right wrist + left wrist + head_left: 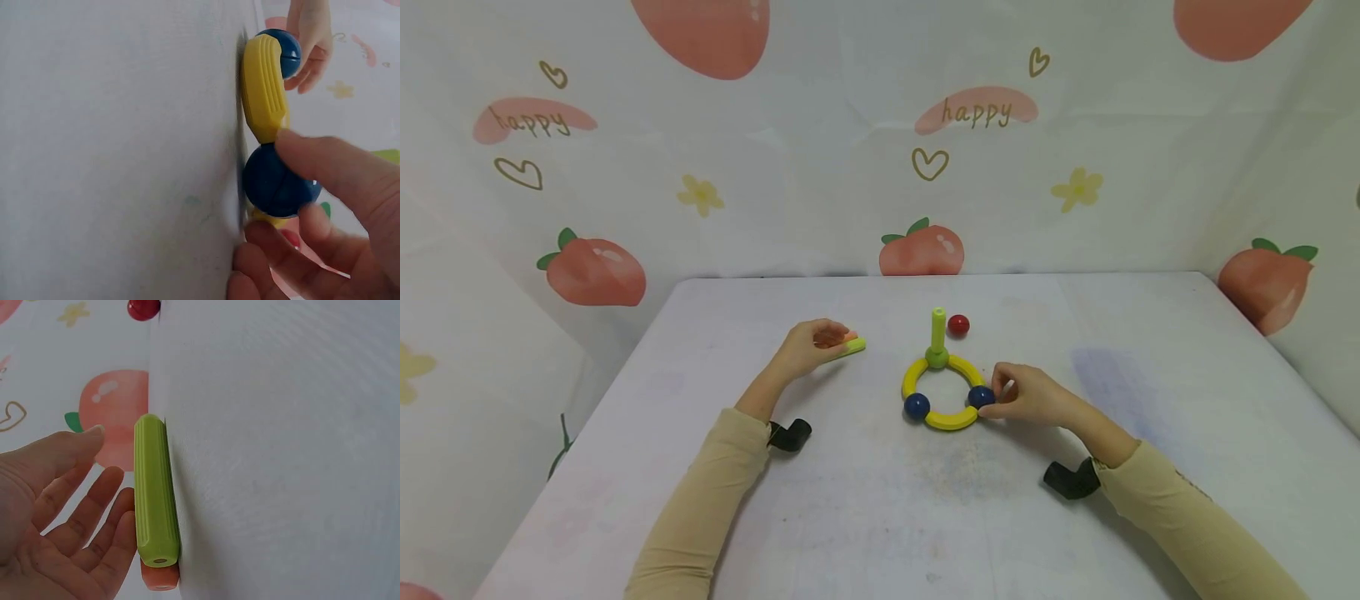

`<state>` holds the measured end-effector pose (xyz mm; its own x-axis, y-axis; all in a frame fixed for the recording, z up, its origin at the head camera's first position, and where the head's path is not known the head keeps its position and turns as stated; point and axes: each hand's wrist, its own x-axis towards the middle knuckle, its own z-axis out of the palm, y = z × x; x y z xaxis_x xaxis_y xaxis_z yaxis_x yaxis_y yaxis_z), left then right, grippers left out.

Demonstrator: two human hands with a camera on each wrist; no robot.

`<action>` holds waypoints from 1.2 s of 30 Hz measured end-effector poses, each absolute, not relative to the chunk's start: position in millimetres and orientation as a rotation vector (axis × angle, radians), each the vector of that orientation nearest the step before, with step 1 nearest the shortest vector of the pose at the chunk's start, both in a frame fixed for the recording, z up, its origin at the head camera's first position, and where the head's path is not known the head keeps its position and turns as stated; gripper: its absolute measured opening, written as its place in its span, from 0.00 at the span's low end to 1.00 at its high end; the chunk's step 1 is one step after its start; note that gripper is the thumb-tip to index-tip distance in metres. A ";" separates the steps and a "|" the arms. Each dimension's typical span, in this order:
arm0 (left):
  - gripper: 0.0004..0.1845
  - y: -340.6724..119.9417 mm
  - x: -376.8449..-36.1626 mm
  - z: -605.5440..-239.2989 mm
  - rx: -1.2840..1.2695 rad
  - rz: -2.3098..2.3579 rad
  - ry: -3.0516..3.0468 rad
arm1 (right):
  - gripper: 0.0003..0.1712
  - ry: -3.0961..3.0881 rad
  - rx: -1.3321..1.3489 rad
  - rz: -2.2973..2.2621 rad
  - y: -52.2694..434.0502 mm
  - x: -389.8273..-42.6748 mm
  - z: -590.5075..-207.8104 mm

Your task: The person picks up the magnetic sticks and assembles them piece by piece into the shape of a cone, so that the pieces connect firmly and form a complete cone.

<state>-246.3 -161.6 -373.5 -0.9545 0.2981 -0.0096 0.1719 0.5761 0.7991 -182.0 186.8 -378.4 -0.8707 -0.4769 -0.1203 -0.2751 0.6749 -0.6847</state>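
Notably, the governing relation is running between the left hand (811, 347) and the loose green rod (154, 494): taking the yellow ring (951, 422) as landmark, the rod is lying to its left and slightly toward its far side, well apart from it, the rod's long axis slanting so that one end is pointing past the ring's far side. The left hand is standing just beside the rod, much nearer than the right hand (1032, 396). Its fingers are bending loosely, the thumb is standing well off them, and nothing is visibly being gripped; whether a fingertip is touching the rod, the views are leaving unclear. An orange rod (160, 578) is lying alongside, mostly hidden behind the green one. Meanwhile, at the ring's right side, the right hand's thumb and forefinger are pinching a blue ball (980, 397), parted only by its width. At the ring's far side, a green post (938, 331) is standing upright.
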 end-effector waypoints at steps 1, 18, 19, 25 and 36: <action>0.18 -161.8 -245.9 -373.2 0.393 1.320 2.658 | 0.19 2.599 -0.601 -0.989 186.9 -181.4 -378.0; 0.20 -162.8 -242.5 -369.6 0.352 1.089 2.672 | 0.23 2.515 -0.769 -0.874 193.6 -185.5 -370.6; 0.19 -162.7 -242.6 -369.4 0.352 1.085 2.671 | 0.23 2.512 -0.785 -0.865 193.8 -185.1 -370.7; 0.19 -163.1 -242.9 -369.4 0.315 1.093 2.633 | 0.24 2.486 -0.832 -0.864 194.4 -186.0 -371.5; 0.20 -153.2 -235.8 -371.5 0.451 1.343 2.550 | 0.21 2.448 -0.791 -0.913 191.4 -185.2 -374.6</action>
<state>-235.8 -153.2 -371.5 -0.9277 0.3694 -0.0542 0.1642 0.5342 0.8293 -185.2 191.4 -374.6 -0.7553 -0.6321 -0.1731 -0.3643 0.6245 -0.6909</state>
